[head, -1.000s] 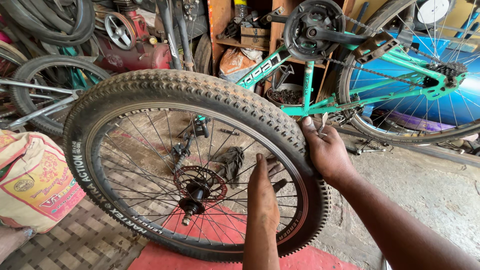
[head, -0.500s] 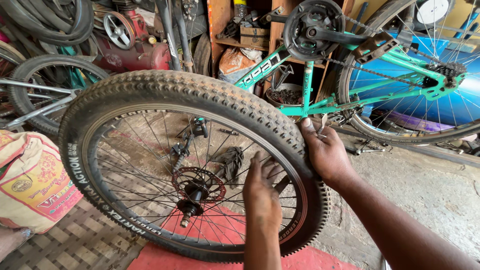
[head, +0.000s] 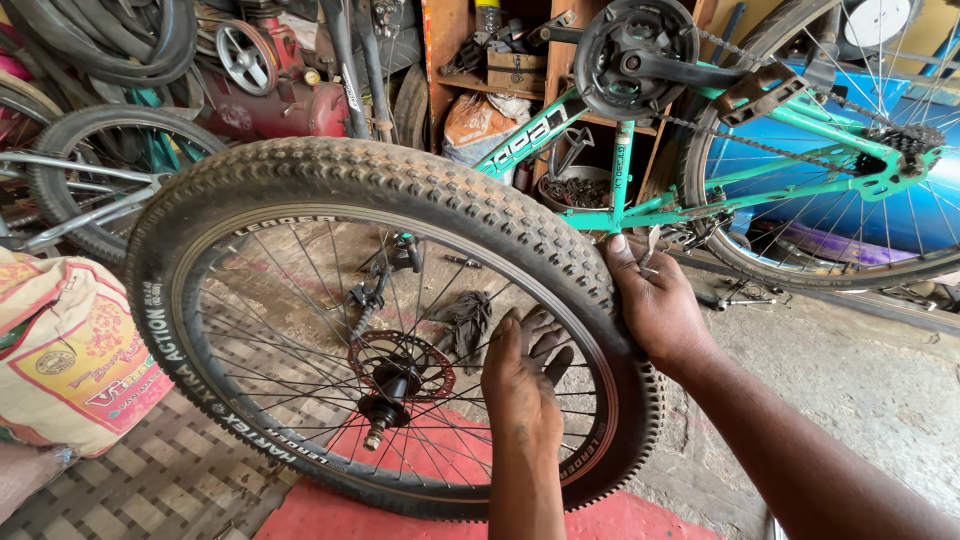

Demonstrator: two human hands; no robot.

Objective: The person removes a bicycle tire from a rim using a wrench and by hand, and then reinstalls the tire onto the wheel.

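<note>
bicycle wheel (head: 300,300) — upright on red mat (head: 420,510), knobby tyre on | right hand (head: 655,300) clamped over tyre's right edge | left hand (head: 520,375) fingers spread against spokes (head: 290,290) | green bicycle (head: 640,200) inverted behind — printed sack (head: 70,350) left

Black knobby tyre (head: 400,175), silver spokes (head: 290,300), green bicycle frame (head: 800,125), red mat (head: 420,450).

wheel (head: 300,300) stands upright front and centre, left hand (head: 520,385) on its spokes, right hand (head: 655,305) on the tyre's right side. printed sack (head: 70,350) to its left, upturned bicycle (head: 700,130) behind on the right, compressor (head: 270,85) behind on the left.
</note>
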